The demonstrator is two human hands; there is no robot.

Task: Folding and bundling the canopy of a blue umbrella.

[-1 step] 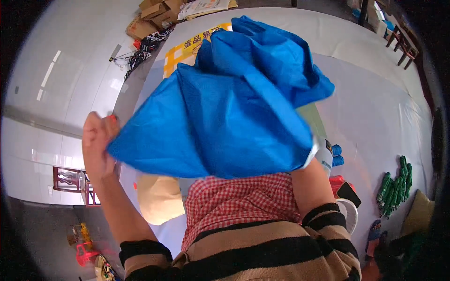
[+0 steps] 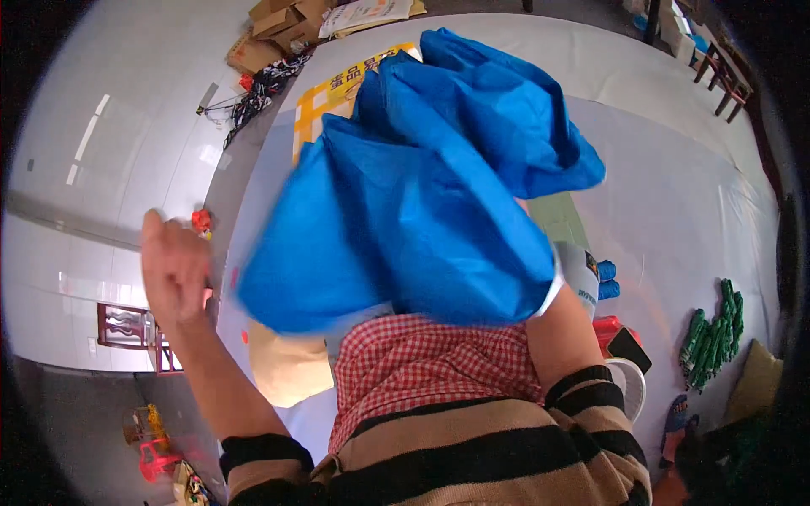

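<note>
A large blue fabric sheet [image 2: 422, 211] hangs bunched in the air in front of me, over a table covered in white [image 2: 675, 169]. My right forearm [image 2: 569, 337] rises into its lower right edge; the cloth hides that hand, and the sheet hangs from there. My left hand [image 2: 173, 261] is raised at the left with its fingers curled and nothing in it. It is a short gap away from the sheet's lower left corner. Red-checked cloth [image 2: 430, 363] lies against my chest, below the sheet.
A yellow printed card [image 2: 337, 93] lies on the table's far left, with cardboard boxes [image 2: 270, 34] on the floor beyond it. On the right are a white bottle [image 2: 582, 274], a red object [image 2: 612, 333] and a green bundle [image 2: 713, 333]. A tan bag [image 2: 287, 371] sits below the sheet.
The sheet's lower left corner was against my left hand; now it hangs apart from it, lower and further right. The left hand has barely moved.
</note>
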